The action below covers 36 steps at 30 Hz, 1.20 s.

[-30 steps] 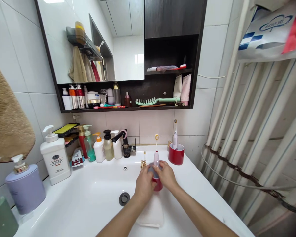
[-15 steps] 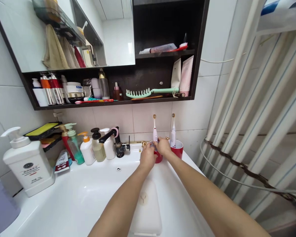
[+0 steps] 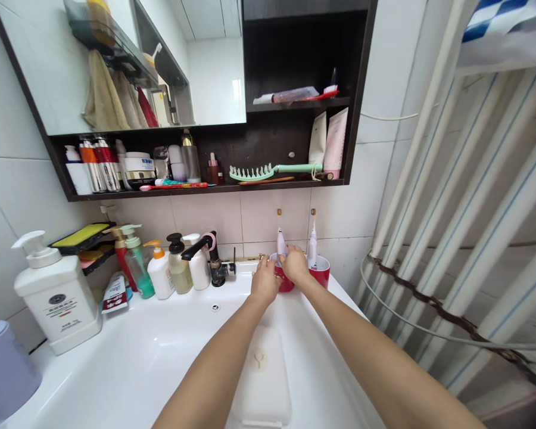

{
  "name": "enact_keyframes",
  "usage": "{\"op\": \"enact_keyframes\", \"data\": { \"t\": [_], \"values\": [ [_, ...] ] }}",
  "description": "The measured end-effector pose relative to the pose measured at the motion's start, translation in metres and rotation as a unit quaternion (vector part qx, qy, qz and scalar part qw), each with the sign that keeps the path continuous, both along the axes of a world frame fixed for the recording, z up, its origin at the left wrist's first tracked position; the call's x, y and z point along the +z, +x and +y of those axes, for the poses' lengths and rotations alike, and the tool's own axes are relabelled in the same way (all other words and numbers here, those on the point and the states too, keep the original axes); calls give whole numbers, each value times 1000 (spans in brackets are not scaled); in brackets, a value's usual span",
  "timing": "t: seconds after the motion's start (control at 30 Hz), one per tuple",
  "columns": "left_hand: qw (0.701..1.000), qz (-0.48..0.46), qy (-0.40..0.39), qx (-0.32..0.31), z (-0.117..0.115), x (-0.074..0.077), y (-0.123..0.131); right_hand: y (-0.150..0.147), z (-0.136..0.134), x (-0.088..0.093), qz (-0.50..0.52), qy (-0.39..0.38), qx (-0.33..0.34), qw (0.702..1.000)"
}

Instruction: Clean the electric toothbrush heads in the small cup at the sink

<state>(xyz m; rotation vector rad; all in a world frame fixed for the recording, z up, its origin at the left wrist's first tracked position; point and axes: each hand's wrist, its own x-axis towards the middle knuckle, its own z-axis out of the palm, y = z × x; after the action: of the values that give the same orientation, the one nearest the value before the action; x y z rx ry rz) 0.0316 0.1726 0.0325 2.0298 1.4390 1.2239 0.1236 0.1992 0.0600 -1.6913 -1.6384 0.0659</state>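
A red cup (image 3: 286, 284) stands on the sink's back right rim with a pale pink electric toothbrush (image 3: 280, 240) upright in it. My left hand (image 3: 265, 280) is closed around the cup's left side. From the right, my right hand (image 3: 296, 266) curls over the same cup, its fingertips near the rim and the toothbrush handle; the exact contact is partly hidden. Just to the right, a second red cup (image 3: 322, 275) holds a white electric toothbrush (image 3: 313, 249).
A black faucet (image 3: 215, 262) and several pump bottles line the back rim of the white sink (image 3: 161, 339). A white lidded box (image 3: 268, 381) lies below my forearms. Overhead is a dark shelf (image 3: 268, 186) with a green hairbrush (image 3: 254, 173). Pipes (image 3: 429, 208) run at right.
The fingers of both hands have shifted slightly about the left cup, those of my left hand loosening a little. Both cups stay in place; the view has tilted slightly.
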Motion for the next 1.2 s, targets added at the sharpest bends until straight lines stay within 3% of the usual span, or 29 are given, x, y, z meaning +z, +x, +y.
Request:
{"op": "enact_keyframes", "data": {
  "t": [0.13, 0.27, 0.3, 0.37, 0.43, 0.53, 0.7, 0.8, 0.87, 1.03, 1.13, 1.2],
  "values": [
    [996, -85, -9, 2, -25, 15, -12, -4, -34, 4, 35, 41, 31, 998],
    [982, -184, -24, -33, -65, 53, -17, -12, -79, 24, 119, 76, 96, 985],
    [977, -207, -20, -56, -78, 65, -18, -15, -93, 33, 171, 101, 135, 971],
    [963, -247, -7, -107, -107, 89, -20, -20, -122, 54, 291, 164, 237, 912],
    [898, -359, -4, -255, -134, 108, -23, -24, -151, 73, 350, 192, 324, 858],
    [839, -426, -14, -338, -163, 120, -28, -30, -183, 88, 386, 193, 380, 818],
    [826, -467, -46, -311, -177, 112, -35, -38, -197, 79, 456, 135, 393, 787],
    [819, -502, -109, -253, -174, 108, -40, -42, -193, 74, 536, 83, 356, 761],
    [820, -497, -156, -238, -171, 108, -44, -45, -190, 73, 560, 54, 326, 760],
    [833, -443, -248, -219, -166, 96, -45, -57, -182, 52, 508, -2, 282, 814],
    [843, -421, -284, -176, -164, 68, -43, -53, -171, 23, 438, -35, 234, 867],
    [850, -407, -305, -139, -164, 39, -45, -39, -157, 6, 340, -46, 165, 925]
  ]
}}
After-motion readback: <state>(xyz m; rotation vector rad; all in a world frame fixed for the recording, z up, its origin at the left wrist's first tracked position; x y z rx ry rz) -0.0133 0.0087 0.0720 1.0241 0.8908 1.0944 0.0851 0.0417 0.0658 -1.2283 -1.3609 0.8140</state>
